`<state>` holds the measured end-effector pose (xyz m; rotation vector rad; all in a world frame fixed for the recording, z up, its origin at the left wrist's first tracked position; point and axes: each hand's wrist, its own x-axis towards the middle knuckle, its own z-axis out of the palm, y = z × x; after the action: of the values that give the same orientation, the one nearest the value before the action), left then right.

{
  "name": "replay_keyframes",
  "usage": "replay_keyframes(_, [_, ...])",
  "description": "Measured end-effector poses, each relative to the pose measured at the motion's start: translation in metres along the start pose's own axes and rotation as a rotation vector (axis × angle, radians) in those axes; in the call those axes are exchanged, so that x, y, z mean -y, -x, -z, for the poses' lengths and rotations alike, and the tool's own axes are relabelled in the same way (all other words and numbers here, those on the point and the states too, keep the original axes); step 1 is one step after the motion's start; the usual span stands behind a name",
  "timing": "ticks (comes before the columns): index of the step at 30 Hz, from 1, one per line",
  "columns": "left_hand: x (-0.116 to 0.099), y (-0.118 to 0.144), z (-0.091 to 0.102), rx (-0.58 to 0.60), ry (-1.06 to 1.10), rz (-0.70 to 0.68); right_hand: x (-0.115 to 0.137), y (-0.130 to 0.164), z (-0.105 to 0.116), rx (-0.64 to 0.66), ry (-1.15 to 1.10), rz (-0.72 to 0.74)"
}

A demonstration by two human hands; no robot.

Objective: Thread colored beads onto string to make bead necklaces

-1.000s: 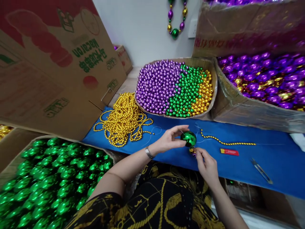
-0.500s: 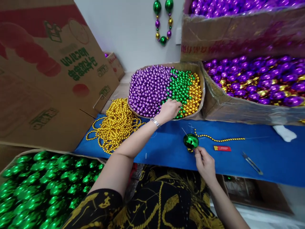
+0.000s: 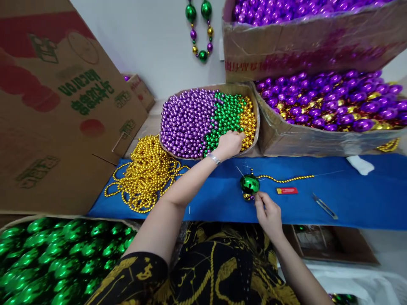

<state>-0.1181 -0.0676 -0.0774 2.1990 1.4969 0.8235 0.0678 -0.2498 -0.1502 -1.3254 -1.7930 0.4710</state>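
My left hand (image 3: 229,144) reaches into a shallow cardboard tray (image 3: 254,127) of small purple, green and gold beads. Its fingers curl down where the green beads (image 3: 227,114) meet the gold ones (image 3: 249,120), hiding the fingertips. On the blue cloth (image 3: 216,199) lies a large shiny green ball (image 3: 249,184), threaded next to a strand of small gold beads (image 3: 286,179). A small gold and purple bead (image 3: 247,197) sits just under the ball. My right hand (image 3: 267,209) pinches the thin thread right beside the ball.
A heap of gold bead strands (image 3: 146,173) lies left of the tray. A red stick (image 3: 287,190), thread snips (image 3: 324,206) and a white rag (image 3: 359,165) lie to the right. Boxes of purple balls (image 3: 318,140) and green balls (image 3: 47,254) flank me.
My left hand let go of the green ball and reached up into the bead tray, then slid toward the gold beads. The ball came to rest on the cloth, my right hand still at it.
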Motion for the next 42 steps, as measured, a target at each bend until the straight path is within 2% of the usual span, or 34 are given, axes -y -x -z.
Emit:
replay_keyframes(2, [0.000, 0.019, 0.009, -0.050, 0.440, 0.136, 0.000, 0.000, 0.001, -0.016, -0.001, -0.003])
replay_keyframes(5, [-0.001, 0.056, 0.019, -0.013, 1.115, 0.343, 0.001, 0.000, 0.000, -0.025, 0.007, 0.001])
replay_keyframes(7, [-0.001, 0.078, 0.021, 0.020, 1.353, 0.453, 0.001, 0.000, -0.001, -0.018, 0.014, 0.012])
replay_keyframes(9, [-0.002, 0.094, 0.021, 0.018, 1.431, 0.518, 0.001, -0.001, -0.004, -0.008, 0.017, 0.039])
replay_keyframes(12, [-0.003, 0.105, 0.020, -0.007, 1.430, 0.538, 0.003, -0.001, -0.007, 0.010, 0.031, 0.080])
replay_keyframes(19, [-0.006, 0.116, 0.021, -0.048, 1.348, 0.458, 0.004, -0.001, -0.009, 0.028, 0.045, 0.090])
replay_keyframes(25, [-0.003, 0.124, 0.019, -0.168, 1.126, 0.317, 0.005, 0.002, -0.011, 0.019, 0.052, 0.107])
replay_keyframes(28, [-0.004, 0.133, 0.014, -0.199, 1.042, 0.272, 0.006, 0.009, -0.027, 0.030, 0.072, 0.106])
replay_keyframes(32, [-0.002, 0.155, -0.005, -0.097, 0.981, 0.344, -0.008, 0.022, -0.059, 0.045, 0.209, 0.125])
replay_keyframes(35, [0.002, 0.172, -0.017, -0.081, 0.870, 0.360, -0.024, 0.027, -0.066, 0.077, 0.261, 0.144])
replay_keyframes(38, [0.000, 0.179, -0.015, -0.150, 0.732, 0.229, -0.028, 0.019, -0.050, 0.119, 0.230, 0.125])
replay_keyframes(42, [-0.016, 0.170, 0.002, -0.202, 0.539, -0.043, -0.002, -0.007, -0.027, 0.129, 0.052, 0.083])
